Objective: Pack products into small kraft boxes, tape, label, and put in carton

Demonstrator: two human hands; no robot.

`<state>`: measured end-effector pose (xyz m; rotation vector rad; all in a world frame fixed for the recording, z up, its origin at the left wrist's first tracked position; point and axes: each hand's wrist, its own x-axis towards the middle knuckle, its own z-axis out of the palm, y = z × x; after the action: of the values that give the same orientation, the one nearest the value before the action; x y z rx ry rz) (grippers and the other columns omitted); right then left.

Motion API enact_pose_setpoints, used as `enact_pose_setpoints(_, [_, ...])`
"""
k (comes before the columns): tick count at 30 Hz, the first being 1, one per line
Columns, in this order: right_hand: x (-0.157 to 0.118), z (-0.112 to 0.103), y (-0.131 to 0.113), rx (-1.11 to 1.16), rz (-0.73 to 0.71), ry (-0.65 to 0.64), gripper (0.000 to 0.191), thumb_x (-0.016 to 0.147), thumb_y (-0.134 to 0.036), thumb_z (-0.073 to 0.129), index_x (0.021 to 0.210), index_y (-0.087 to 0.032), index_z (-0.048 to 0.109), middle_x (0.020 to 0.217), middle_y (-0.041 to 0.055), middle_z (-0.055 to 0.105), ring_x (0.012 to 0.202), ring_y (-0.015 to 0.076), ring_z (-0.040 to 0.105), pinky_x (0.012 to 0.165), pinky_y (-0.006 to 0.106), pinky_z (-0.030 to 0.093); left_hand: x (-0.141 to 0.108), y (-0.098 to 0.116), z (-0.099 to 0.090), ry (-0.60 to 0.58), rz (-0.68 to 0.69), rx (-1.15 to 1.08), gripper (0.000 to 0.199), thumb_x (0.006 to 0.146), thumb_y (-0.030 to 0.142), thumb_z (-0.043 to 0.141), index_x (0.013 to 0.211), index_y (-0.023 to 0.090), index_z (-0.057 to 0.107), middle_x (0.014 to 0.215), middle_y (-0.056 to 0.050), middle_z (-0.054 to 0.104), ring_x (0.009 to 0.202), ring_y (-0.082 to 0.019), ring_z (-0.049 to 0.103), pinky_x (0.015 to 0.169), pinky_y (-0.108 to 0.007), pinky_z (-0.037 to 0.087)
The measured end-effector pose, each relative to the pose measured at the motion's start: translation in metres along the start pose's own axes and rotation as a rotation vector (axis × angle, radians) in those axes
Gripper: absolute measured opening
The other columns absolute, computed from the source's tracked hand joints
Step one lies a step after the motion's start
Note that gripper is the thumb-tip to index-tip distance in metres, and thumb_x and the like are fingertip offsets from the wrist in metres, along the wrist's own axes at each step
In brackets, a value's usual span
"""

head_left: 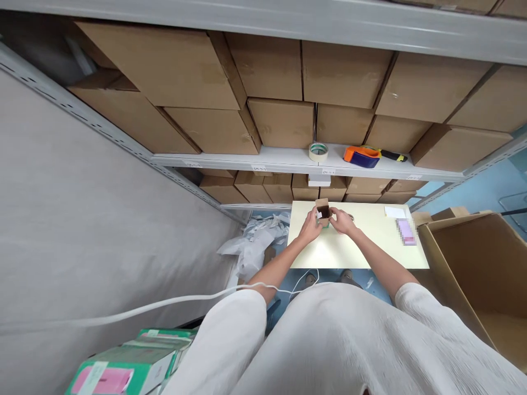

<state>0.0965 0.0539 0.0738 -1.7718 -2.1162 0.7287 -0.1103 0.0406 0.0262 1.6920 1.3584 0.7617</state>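
Note:
A small cardboard box point(323, 203) stands with its top flap up near the far edge of the pale yellow table point(349, 249). The inside of the box looks dark, with a small white piece near its left side. My left hand point(310, 226) grips the box's left side, fingers curled round it. On the opposite side, my right hand point(342, 222) pinches the box's right edge between thumb and fingers. A small round item, partly hidden, lies just behind my right hand; its kind does not show.
On the shelf point(284, 158) ahead sit a tape roll point(318, 152), an orange and blue tape dispenser point(362, 157) and a cutter point(393, 156). A purple item point(406, 231) lies at the table's right. A large open carton point(477, 263) stands right; plastic wrap point(255, 247) lies left. A white cable point(164, 303) crosses leftward.

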Motion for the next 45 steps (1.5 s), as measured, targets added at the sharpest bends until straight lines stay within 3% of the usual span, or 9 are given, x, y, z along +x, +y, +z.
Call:
enact_pose_setpoints(7, [0.027, 0.021, -0.023, 0.192, -0.055, -0.013, 0.054, 0.093, -0.017, 0.058, 0.147, -0.023, 0.061, 0.135, 0.0091, 0.076, 0.116, 0.0255, 0.075, 0.106, 0.042, 0.060, 0.007, -0.016, -0.019, 0.093, 0.049, -0.004, 0.097, 0.082, 0.013, 0.064, 0.170, 0.020, 0.025, 0.157, -0.019, 0.050, 0.143, -0.033, 0.055, 0.123, -0.052, 0.046])
enact_pose_setpoints(16, [0.074, 0.050, -0.046, 0.281, -0.062, -0.002, 0.061, 0.092, -0.018, 0.058, 0.153, -0.021, 0.058, 0.141, 0.0132, 0.072, 0.118, 0.0266, 0.075, 0.108, 0.046, 0.061, 0.032, -0.037, -0.057, 0.166, 0.040, -0.011, 0.097, 0.079, 0.005, 0.058, 0.170, 0.021, 0.027, 0.163, -0.018, 0.047, 0.155, -0.032, 0.045, 0.132, -0.055, 0.035])
enact_pose_setpoints(21, [0.085, 0.058, -0.052, 0.285, -0.040, -0.016, 0.064, 0.092, -0.019, 0.057, 0.156, -0.022, 0.055, 0.143, 0.0138, 0.071, 0.118, 0.0275, 0.074, 0.106, 0.048, 0.062, 0.035, -0.042, -0.067, 0.177, 0.044, -0.011, 0.101, 0.075, 0.005, 0.059, 0.170, 0.022, 0.027, 0.164, -0.017, 0.048, 0.160, -0.032, 0.040, 0.134, -0.056, 0.032])
enact_pose_setpoints(32, [0.070, 0.045, -0.046, 0.270, -0.026, -0.026, 0.070, 0.094, -0.025, 0.054, 0.163, -0.022, 0.046, 0.147, 0.0164, 0.067, 0.113, 0.0279, 0.074, 0.103, 0.048, 0.061, 0.026, -0.033, -0.074, 0.192, 0.019, 0.083, 0.096, 0.077, 0.001, 0.054, 0.168, 0.023, 0.030, 0.164, -0.014, 0.049, 0.158, -0.027, 0.040, 0.132, -0.053, 0.038])
enact_pose_setpoints(38, [0.052, 0.035, -0.030, 0.260, -0.039, 0.019, 0.069, 0.093, -0.025, 0.056, 0.161, -0.022, 0.049, 0.149, 0.0160, 0.066, 0.115, 0.0278, 0.074, 0.102, 0.048, 0.061, 0.014, -0.014, -0.071, 0.266, 0.100, 0.144, 0.084, 0.081, 0.002, 0.051, 0.162, 0.020, 0.041, 0.159, -0.016, 0.050, 0.155, -0.031, 0.042, 0.130, -0.054, 0.037])
enact_pose_setpoints(42, [0.033, 0.020, -0.006, 0.188, -0.027, 0.044, 0.062, 0.094, -0.025, 0.055, 0.157, -0.023, 0.054, 0.152, 0.0151, 0.063, 0.120, 0.0280, 0.071, 0.106, 0.048, 0.059, 0.010, 0.004, -0.058, 0.220, 0.150, 0.152, 0.079, 0.085, 0.004, 0.049, 0.161, 0.023, 0.044, 0.155, -0.014, 0.054, 0.149, -0.031, 0.047, 0.126, -0.052, 0.040])
enact_pose_setpoints(45, [0.014, 0.009, 0.017, 0.045, -0.010, 0.072, 0.056, 0.094, -0.027, 0.059, 0.150, -0.024, 0.060, 0.152, 0.0142, 0.063, 0.134, 0.0317, 0.063, 0.115, 0.053, 0.051, 0.007, 0.014, -0.039, 0.142, 0.179, 0.128, 0.079, 0.085, 0.004, 0.049, 0.161, 0.024, 0.044, 0.151, -0.014, 0.056, 0.140, -0.030, 0.055, 0.123, -0.052, 0.043])
